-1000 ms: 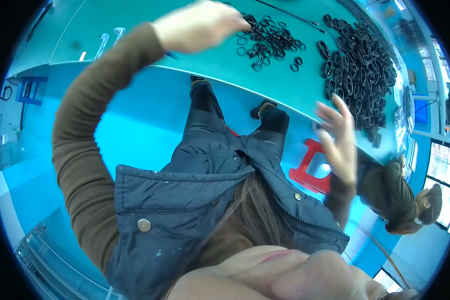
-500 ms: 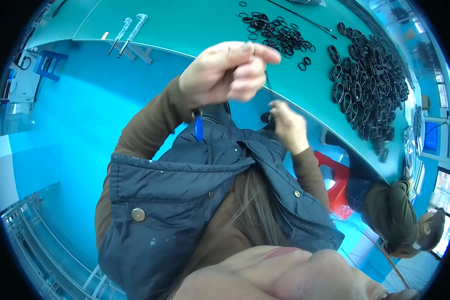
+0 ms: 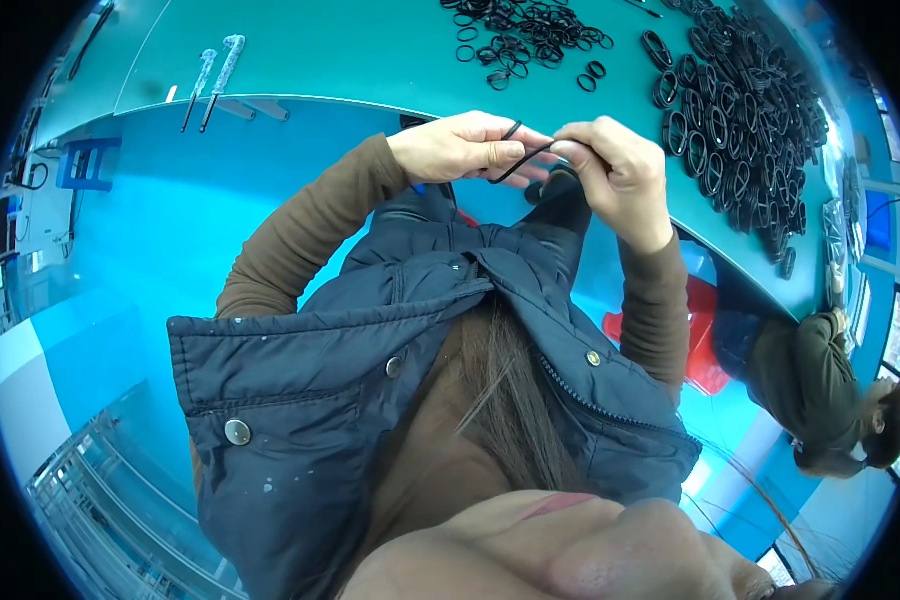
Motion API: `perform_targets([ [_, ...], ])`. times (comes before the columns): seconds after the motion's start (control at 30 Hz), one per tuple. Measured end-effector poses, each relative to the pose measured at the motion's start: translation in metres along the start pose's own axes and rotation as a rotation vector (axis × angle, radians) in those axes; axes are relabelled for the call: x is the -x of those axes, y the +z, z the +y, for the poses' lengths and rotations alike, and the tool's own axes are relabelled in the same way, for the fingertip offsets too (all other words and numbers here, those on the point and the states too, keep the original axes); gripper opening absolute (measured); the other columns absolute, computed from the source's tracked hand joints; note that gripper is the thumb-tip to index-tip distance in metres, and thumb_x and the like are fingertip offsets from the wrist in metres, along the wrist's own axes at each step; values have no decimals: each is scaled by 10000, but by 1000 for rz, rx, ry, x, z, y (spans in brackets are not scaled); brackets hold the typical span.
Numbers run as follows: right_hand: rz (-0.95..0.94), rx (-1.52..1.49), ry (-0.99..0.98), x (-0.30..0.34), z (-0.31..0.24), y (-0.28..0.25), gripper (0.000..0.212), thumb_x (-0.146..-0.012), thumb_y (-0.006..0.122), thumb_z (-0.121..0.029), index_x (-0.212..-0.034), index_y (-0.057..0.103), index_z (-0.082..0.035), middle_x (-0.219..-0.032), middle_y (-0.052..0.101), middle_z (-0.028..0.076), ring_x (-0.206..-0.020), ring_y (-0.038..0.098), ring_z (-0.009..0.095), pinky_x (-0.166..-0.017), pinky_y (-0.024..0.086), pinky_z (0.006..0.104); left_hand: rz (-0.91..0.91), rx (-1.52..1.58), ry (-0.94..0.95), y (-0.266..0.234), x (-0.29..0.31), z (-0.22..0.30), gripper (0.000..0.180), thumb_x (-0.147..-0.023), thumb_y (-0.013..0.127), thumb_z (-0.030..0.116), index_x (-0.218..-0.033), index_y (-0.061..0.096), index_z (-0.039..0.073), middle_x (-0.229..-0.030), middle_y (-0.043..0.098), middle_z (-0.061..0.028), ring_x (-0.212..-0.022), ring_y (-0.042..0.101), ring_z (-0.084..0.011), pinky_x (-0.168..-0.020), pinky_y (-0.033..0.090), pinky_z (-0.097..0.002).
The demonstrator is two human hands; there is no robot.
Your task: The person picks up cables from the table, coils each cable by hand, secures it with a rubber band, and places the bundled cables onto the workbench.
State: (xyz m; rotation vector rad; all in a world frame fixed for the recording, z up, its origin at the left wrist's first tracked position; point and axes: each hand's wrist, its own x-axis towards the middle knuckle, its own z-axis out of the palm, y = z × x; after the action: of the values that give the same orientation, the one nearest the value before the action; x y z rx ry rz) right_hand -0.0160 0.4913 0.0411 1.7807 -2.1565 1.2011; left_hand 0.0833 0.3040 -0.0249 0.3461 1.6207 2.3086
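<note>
Both hands have drawn together since half a second ago, when the left hand was raised alone in front of the chest and the right hand hung lower by the vest; they now meet in front of the near edge of the long teal worktable (image 3: 350, 50).

Far left of that edge, on the tabletop, lie two slim silvery hand tools (image 3: 215, 70) side by side. Just below the table edge, the left hand (image 3: 460, 148) has its fingers closed, pinching one end of a thin black rubber band (image 3: 518, 160). That band runs as a short slanting loop across to the right hand (image 3: 618, 175), whose thumb and forefinger are clamped on its other end, so it sits stretched between the two hands, clear of the table.

Beyond the hands, on the tabletop, a loose scatter of small black rubber rings (image 3: 525, 25) is spread out. Further right along the table a dense heap of larger black rubber loops (image 3: 745, 110) is piled. Below the table's right end another person in a dark green jacket (image 3: 820, 385) is bent over.
</note>
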Motion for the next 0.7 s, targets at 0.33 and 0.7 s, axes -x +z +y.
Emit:
perform_targets([
  [0.33,-253,64,-114,30,-27,35,194,-769,653,-160,-946,620,-87,-638,537,67,-585,581,239,-504,457,350,541,723,479,-28,-11,37,488,-1000,285,260,-1306,276,-120,-1343,338,-330,-1260,375,-403,-1080,340,-438],
  [0.7,-249,229,80,59,17,62,171,-813,614,-137,-977,614,-92,-662,553,81,-572,585,258,-495,464,359,-427,891,562,14,-8,73,478,-1007,286,248,-1415,238,3,-1454,249,-225,-825,623,-155,-662,520,-227],
])
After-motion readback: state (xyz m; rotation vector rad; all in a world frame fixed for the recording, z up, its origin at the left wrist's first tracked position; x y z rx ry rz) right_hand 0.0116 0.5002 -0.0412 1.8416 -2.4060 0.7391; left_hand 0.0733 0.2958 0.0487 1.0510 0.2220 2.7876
